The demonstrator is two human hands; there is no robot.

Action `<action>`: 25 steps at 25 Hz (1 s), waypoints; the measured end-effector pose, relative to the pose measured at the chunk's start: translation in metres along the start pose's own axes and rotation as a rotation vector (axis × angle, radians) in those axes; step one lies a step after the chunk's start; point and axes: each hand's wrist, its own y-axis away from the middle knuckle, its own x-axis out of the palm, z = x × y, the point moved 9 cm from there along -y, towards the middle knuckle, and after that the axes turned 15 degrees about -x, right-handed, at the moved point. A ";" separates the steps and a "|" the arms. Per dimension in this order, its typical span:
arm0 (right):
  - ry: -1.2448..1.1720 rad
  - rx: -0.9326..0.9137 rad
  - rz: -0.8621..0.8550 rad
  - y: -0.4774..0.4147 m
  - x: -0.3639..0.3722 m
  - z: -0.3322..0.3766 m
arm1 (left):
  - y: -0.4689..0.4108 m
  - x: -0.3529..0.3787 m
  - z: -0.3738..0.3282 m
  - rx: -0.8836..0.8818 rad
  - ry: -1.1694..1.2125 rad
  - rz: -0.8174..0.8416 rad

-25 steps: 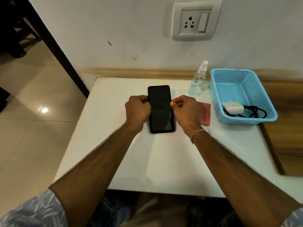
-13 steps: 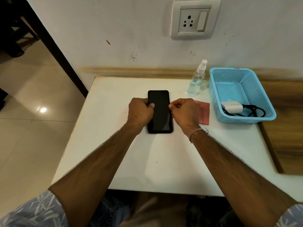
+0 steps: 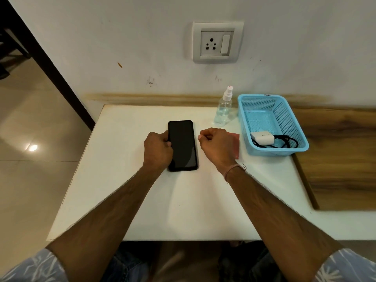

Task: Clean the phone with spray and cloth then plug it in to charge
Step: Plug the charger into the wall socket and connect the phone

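Now the phone lies flat on the white bench, the left hand gripping its left edge. The right hand, loosely clenched and empty, should probably reach for the spray bottle while the left steadies it.

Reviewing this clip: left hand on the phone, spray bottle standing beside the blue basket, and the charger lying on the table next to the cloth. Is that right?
Not quite. The head view shows the charger lying inside the blue basket with its black cable, not on the table. The rest holds: the left hand is on the phone, and the spray bottle stands beside the basket.
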 end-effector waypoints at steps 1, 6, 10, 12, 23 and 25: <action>0.012 -0.017 -0.040 -0.002 -0.013 0.002 | 0.003 -0.002 0.001 0.001 0.032 -0.015; 0.252 -0.135 -0.123 -0.031 -0.103 0.002 | 0.013 -0.009 0.010 -0.085 0.138 -0.064; 0.460 -0.057 0.407 -0.049 -0.126 -0.034 | 0.021 -0.012 0.010 -0.070 0.133 -0.033; 0.559 0.021 0.700 -0.042 -0.120 -0.054 | 0.028 -0.013 0.006 -0.021 0.104 -0.030; 0.548 -0.096 0.588 -0.041 -0.132 -0.051 | 0.040 -0.021 0.001 -0.059 0.140 0.055; 0.519 -0.131 0.519 -0.041 -0.141 -0.038 | 0.047 -0.019 -0.009 -0.050 0.142 0.076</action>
